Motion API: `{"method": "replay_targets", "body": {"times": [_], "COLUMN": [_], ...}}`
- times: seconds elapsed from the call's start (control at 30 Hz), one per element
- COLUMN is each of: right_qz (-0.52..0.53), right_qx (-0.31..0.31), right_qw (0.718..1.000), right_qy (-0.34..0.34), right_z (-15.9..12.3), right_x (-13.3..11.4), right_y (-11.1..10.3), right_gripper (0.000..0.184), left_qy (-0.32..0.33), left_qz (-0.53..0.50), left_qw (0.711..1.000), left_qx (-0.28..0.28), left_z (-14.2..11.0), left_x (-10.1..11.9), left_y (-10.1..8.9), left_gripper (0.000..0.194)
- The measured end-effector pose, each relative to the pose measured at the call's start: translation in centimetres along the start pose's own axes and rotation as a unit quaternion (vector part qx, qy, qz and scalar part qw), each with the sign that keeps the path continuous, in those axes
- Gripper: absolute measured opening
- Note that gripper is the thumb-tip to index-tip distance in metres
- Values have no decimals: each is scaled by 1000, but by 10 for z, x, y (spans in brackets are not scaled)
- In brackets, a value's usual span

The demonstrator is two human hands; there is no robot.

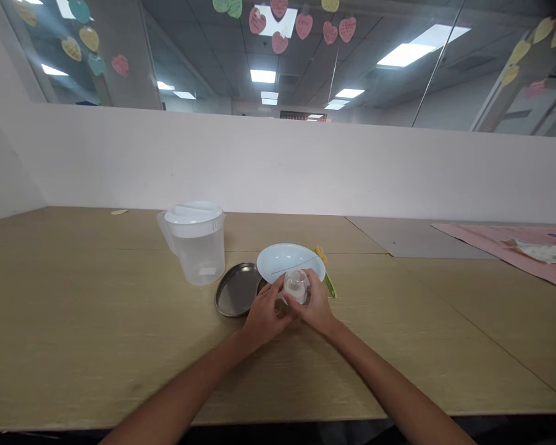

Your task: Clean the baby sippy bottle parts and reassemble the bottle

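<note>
Between my two hands is a small clear plastic container [296,287] with something whitish inside; its exact kind I cannot make out. My left hand [266,314] grips it from the left side, fingers curled. From the right, my right hand [315,307] has its fingers and thumb closed round the same container. Just beyond the hands lies a white oval plate [280,256]. A round dark metal pan [238,290] is to the left of my left hand, with another dark rim partly hidden behind that hand. Right of the plate lies a brush [329,283] with a green handle and yellowish head.
A clear plastic pitcher [202,254] with a white lid stands at the back left on the wooden table [120,334]. A pink cloth [486,242] with a white item on it covers the far right, beside a grey sheet [398,238]. A white wall [278,167] closes the back.
</note>
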State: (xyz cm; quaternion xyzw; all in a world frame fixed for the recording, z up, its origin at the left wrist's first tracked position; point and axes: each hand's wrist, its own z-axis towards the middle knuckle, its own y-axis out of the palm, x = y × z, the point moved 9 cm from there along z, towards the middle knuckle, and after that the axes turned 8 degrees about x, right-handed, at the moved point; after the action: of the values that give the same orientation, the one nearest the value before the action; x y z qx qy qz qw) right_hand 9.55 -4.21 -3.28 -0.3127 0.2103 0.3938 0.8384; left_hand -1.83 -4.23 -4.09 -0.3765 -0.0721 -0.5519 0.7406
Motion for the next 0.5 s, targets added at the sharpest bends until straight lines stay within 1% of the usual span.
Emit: {"method": "replay_targets", "body": {"times": [0.1,0.17,0.3,0.5], "right_qz": [2,-5,-11,2], "right_qx": [7,21,24,4], "right_qw": [999,999,998,999], "right_qy": [33,44,56,37], "right_z": [-1,-1,-1,-3], "right_x": [3,5,8,3], "right_y": [1,0,0,1], "right_gripper": [39,39,40,44], "left_qy": [-23,-32,-27,-16], "left_qz": [-30,-44,-60,-57], "left_qw": [999,998,998,998], "left_qx": [-5,-8,-14,-29], "left_z": [-1,-1,0,3], "left_x": [-3,-3,0,2], "left_y": [0,1,1,1], "left_gripper": [67,69,61,56]}}
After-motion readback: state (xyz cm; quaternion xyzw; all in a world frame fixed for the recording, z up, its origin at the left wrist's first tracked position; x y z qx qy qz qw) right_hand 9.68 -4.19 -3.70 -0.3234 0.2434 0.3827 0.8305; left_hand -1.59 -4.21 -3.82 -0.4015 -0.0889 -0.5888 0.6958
